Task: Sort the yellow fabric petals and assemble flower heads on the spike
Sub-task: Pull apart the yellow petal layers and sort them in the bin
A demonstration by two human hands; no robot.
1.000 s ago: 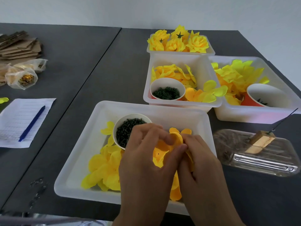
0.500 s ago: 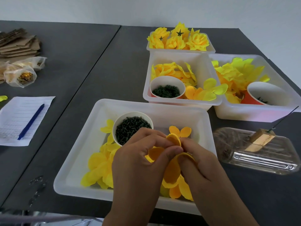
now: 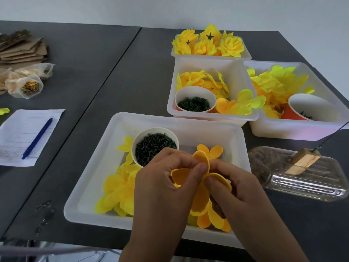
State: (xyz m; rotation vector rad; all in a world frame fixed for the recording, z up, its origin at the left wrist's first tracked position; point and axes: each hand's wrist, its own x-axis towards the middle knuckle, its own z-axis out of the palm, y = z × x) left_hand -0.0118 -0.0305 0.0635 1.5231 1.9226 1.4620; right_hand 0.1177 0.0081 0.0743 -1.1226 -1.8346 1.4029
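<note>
Over the near white tray (image 3: 90, 178), my left hand (image 3: 162, 188) and my right hand (image 3: 232, 193) both pinch an orange-yellow petal piece (image 3: 200, 195) between thumb and fingers. Its lobes curl up between the hands and hang down below them. Loose yellow petals (image 3: 117, 191) lie in the tray's left part, and a single orange petal piece (image 3: 211, 151) lies behind my fingers. A paper cup of dark green pegs (image 3: 154, 145) stands in the tray. The thin wire spike (image 3: 332, 135) rises from a wooden block (image 3: 304, 161) on the right.
Behind stand a bin with petals and a cup of green rings (image 3: 194, 103), a bin of brighter yellow petals with an orange cup (image 3: 309, 108), and a bin of finished flower heads (image 3: 209, 44). A clear plastic tray (image 3: 294, 184) holds the block. Paper and pen (image 3: 36, 135) lie left.
My hands have pulled the petal piece slightly apart and lowered toward me, so its lobes now spread and hang below the fingers. The single orange petal piece behind them is uncovered.
</note>
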